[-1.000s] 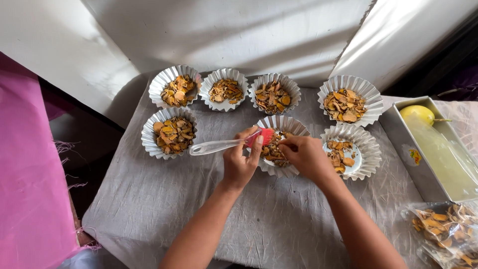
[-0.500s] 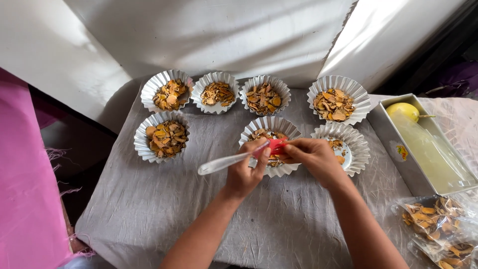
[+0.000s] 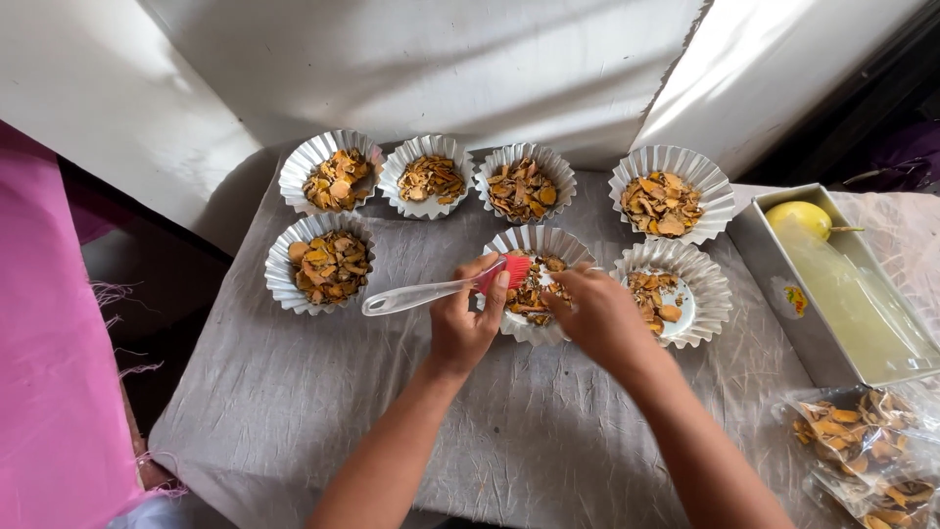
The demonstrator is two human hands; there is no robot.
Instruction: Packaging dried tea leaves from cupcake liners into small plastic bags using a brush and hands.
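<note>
Left hand (image 3: 460,328) clenched on a silicone brush (image 3: 441,290): thumb and fingers pinch it near the red head, clear handle sticks out to the left of the hand, roughly level. Red bristle end sits at the rim of the middle foil cup (image 3: 537,284), touching or just over the dried orange chips in it; can't tell which

Right hand (image 3: 597,318) is over the same cup, fingers curled down onto its right side and contents. Whether it pinches chips or just steadies the cup, can't tell: fingertips are hidden from this angle

Both hands just beside each other, cup between and under them

Around the hands, on the grey cloth-covered bench (image 3: 294,411):
- just right of the right hand: partly filled foil cup (image 3: 676,294), white bottom showing
- beyond that, further from the person: full cup (image 3: 672,193)
- beyond the hands, a row of three full cups (image 3: 522,182), (image 3: 426,174), (image 3: 331,172)
- left of the brush handle: another full cup (image 3: 315,263)
- far right: metal tray (image 3: 813,313) with yellowish liquid and a yellow round fruit (image 3: 798,217) at its far end
- near right, beside the right forearm: clear bags of chips (image 3: 862,441)

Pink fabric (image 3: 49,392) hangs off to the left, well apart from the hands
</note>
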